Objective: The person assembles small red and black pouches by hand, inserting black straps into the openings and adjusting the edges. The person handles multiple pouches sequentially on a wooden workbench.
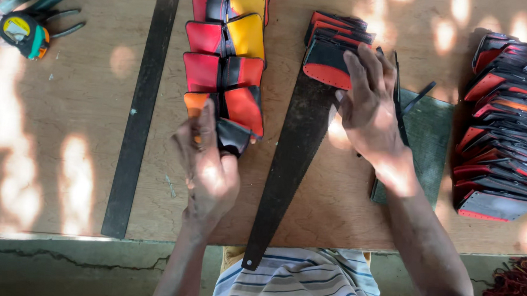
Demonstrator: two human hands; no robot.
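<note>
Now the left hand [208, 166] pinches a black pouch [233, 137] at the near end of a row of pouches [225, 62], four pairs, running toward the table's [65, 155] far edge. Right hand [371, 105], fingers spread flat, presses one of three stacked pieces [328, 64] beside a saw blade [290, 158].

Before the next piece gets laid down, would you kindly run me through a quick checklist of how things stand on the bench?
1. Left hand grips the lowest piece of the overlapped leather row: ok.
2. Right hand rests on the small red-and-black stack: ok.
3. Saw blade lies between the hands, toothed edge toward the right hand: not ok.
4. Side pile stands clear of both hands: ok.
5. Long metal ruler lies clear of the row: ok.
6. Row pieces evenly aligned: cannot tell.
</note>
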